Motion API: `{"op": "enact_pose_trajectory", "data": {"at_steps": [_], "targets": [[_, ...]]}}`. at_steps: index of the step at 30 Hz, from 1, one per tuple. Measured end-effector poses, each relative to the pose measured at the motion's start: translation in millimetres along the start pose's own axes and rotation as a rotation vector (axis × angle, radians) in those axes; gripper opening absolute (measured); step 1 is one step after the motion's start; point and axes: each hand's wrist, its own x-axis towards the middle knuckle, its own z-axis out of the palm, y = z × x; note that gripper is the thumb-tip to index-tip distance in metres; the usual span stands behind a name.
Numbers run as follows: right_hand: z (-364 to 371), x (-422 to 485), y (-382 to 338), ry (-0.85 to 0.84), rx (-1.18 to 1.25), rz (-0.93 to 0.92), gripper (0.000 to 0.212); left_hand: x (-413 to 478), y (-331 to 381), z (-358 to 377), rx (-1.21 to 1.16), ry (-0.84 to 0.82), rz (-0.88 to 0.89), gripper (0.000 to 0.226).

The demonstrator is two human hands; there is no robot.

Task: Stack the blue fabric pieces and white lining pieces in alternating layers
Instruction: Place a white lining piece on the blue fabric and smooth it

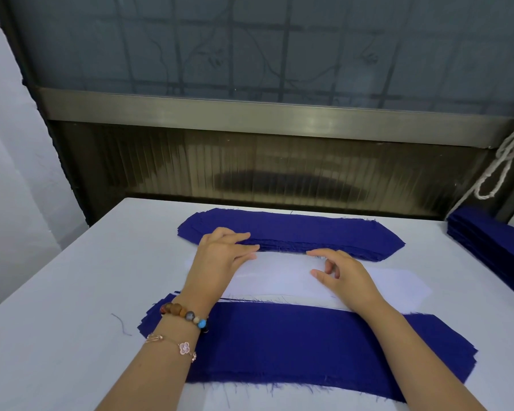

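Lying mid-table (72, 292): white lining pieces (279, 280), bordering far blue fabric stack (294, 232) and near blue fabric stack (309, 345) (overlap hard to make out). Resting left hand (223, 256) on far stack's frayed edge, fingers straight, together. Touching lining with right hand (341, 274), fingers loosely curled, apart, gripping nothing. Leaving bare tabletop at left. Running off-frame at right: third blue stack (493, 241).

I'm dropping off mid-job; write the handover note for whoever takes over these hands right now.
Left hand: open, fingers straight over the far edge of the white lining pile, reaching the far stack of blue fabric pieces.
Right hand: open, loosely curled over the lining, gripping nothing visible.
Done: near blue-topped fabric stack, apparently the layered one.
Left: probably a white lining onto it next, then blue, alternating.
Another blue fabric pile sits far right.
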Motion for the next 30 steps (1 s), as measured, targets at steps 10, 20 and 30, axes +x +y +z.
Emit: {"op": "enact_pose_trajectory", "data": {"at_steps": [10, 20, 30], "targets": [[-0.2, -0.6, 0.0, -0.001, 0.04, -0.023, 0.029, -3.2, -20.6, 5.3, -0.322, -0.224, -0.234, 0.005], [-2.5, 0.7, -1.0, -0.021, 0.014, 0.023, 0.013, -2.3, -27.1, 2.6, -0.485, -0.243, -0.368, 0.022], [-29.0, -1.5, 17.6, 0.09, -0.371, 0.205, 0.028, -3.4, -26.6, 3.1, -0.456, -0.24, -0.334, 0.019]]}}
